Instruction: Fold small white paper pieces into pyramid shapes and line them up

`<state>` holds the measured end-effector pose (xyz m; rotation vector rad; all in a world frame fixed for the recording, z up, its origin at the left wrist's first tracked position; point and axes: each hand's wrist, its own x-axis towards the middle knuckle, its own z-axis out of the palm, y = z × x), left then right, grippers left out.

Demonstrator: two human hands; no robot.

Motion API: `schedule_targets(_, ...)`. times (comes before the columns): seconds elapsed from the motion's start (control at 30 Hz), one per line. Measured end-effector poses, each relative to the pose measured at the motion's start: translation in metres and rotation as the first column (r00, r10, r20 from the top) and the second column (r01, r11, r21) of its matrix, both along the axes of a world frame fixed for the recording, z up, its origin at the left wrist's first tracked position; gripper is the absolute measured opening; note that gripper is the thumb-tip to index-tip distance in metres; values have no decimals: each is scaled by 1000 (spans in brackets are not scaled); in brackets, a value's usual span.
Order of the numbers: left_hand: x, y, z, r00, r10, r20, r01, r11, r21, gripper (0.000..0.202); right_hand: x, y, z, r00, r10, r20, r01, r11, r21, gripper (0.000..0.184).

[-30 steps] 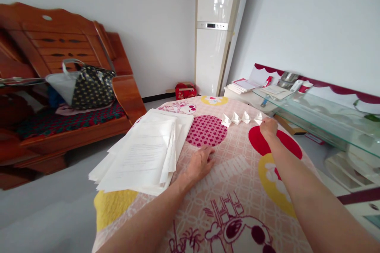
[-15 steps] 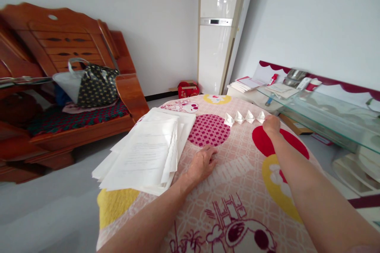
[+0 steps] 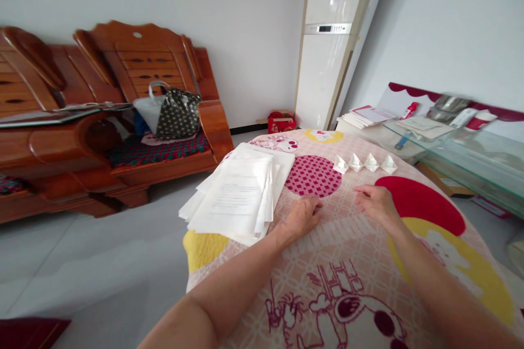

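My left hand (image 3: 302, 217) rests on the patterned tablecloth (image 3: 327, 237), right of a stack of printed paper sheets (image 3: 235, 191); its fingers are loosely bent and apart, with nothing in them. My right hand (image 3: 377, 204) hovers at or just over the cloth beside the red circle, fingers stretched to the left and holding nothing. Beyond it, several small folded white paper shapes (image 3: 371, 163) with pointed tips stand in a row near the far right edge. The right hand is apart from them.
A glass-topped stand (image 3: 442, 147) on the right holds metal bowls (image 3: 450, 104), a paper cup (image 3: 482, 119) and papers. A wooden sofa (image 3: 164, 60) with a bag (image 3: 178, 114) is at the left. A tall white air conditioner (image 3: 323, 76) stands behind, near a red bag (image 3: 281, 121).
My right hand has let go of the rightmost folded paper shape and drawn back toward me. My left hand stays on the cloth. The view has turned left.
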<state>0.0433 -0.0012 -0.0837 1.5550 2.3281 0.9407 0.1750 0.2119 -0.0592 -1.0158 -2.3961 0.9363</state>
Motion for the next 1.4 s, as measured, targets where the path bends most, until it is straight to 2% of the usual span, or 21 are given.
schedule_targets(0.1, -2, -2, 15, 997, 47, -64, -50, 998, -46, 19, 6, -49, -8, 979, 204, -7, -202, 962, -183, 31)
schedule_targets(0.17, -10, -7, 29, 990, 97, -106, -101, 994, -33, 20, 8, -72, -15, 968, 250, -2, -241, 934, -265, 33)
schedule_targets(0.23, -25, -17, 43, 971, 191, -143, -197, 980, -28, 20, 10, -87, -22, 969, 244, -35, -245, 937, -248, 31)
schedule_targets(0.3, -47, -31, 52, 929, 324, -176, -334, 942, -30, 20, 11, -94, -28, 976, 188, -107, -202, 969, -141, 30)
schedule_targets(0.37, -72, -48, 56, 845, 493, -209, -511, 858, -42, 23, 11, -98, -30, 975, 165, -146, -180, 978, -102, 31)
schedule_targets(0.43, -94, -63, 55, 780, 582, -229, -613, 785, -91, 26, 10, -99, -29, 973, 165, -159, -182, 978, -102, 33)
schedule_targets(0.5, -107, -72, 52, 750, 612, -250, -654, 742, -145, 29, 10, -99, -27, 972, 169, -165, -188, 977, -104, 33)
schedule_targets(0.57, -112, -75, 48, 737, 625, -260, -671, 724, -163, 35, 10, -99, -27, 972, 167, -167, -186, 977, -106, 33)
schedule_targets(0.77, -109, -71, 43, 753, 593, -284, -652, 733, -197, 36, 12, -97, -30, 975, 159, -154, -179, 976, -121, 34)
schedule_targets(0.83, -114, -76, 47, 788, 559, -258, -611, 763, -212, 36, 12, -96, -30, 975, 160, -154, -181, 975, -132, 33)
schedule_targets(0.9, -121, -87, 55, 876, 455, -158, -481, 842, -244, 39, 12, -95, -29, 976, 159, -149, -181, 971, -154, 33)
schedule_targets(0.97, -125, -102, 65, 947, 314, -65, -321, 921, -220, 48, 12, -95, -28, 978, 154, -143, -178, 968, -176, 33)
schedule_targets(1.03, -124, -119, 72, 985, 166, -47, -172, 960, -219, 61, 12, -95, -27, 978, 152, -146, -179, 965, -192, 33)
schedule_targets(1.13, -112, -145, 72, 999, -27, -21, 20, 955, -295, 79, 12, -95, -28, 974, 154, -165, -187, 960, -209, 32)
schedule_targets(1.27, -99, -177, 55, 998, -40, -45, 20, 928, -373, 101, 12, -96, -28, 969, 153, -193, -196, 954, -228, 31)
schedule_targets(1.4, -101, -186, 43, 996, -34, -80, 1, 925, -381, 97, 10, -96, -27, 968, 147, -206, -194, 953, -231, 31)
